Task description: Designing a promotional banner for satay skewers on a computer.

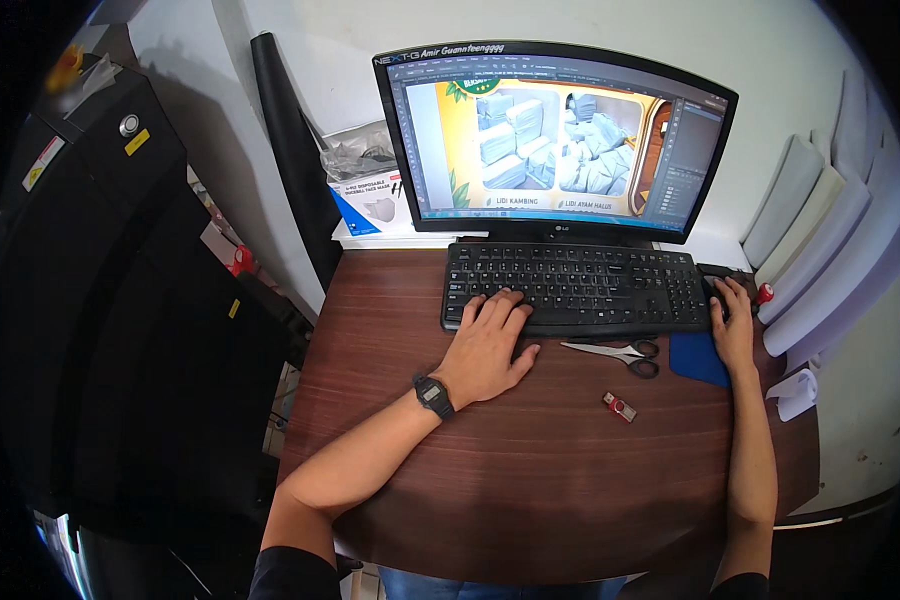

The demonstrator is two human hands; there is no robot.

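My left hand [483, 352] rests with spread fingers on the lower left keys of a black keyboard [580, 285], its thumb out over the desk. A black digital watch [433, 394] is on that wrist. To the right of the keyboard, my right hand [734, 322] curves over a dark computer mouse [709, 288], mostly hidden under the fingers. A blue mouse pad [698, 360] lies beside that hand. Beyond the keyboard stands a monitor [560, 145] with an image-editing window showing pictures of stacked and bagged goods.
Black-handled scissors [642, 357] and a red USB stick [620, 406] lie on the brown desk [530, 490]. A face mask box [368, 205] stands left of the monitor. Large paper rolls [838, 265] lean at the right; a big black machine [100, 300] fills the left.
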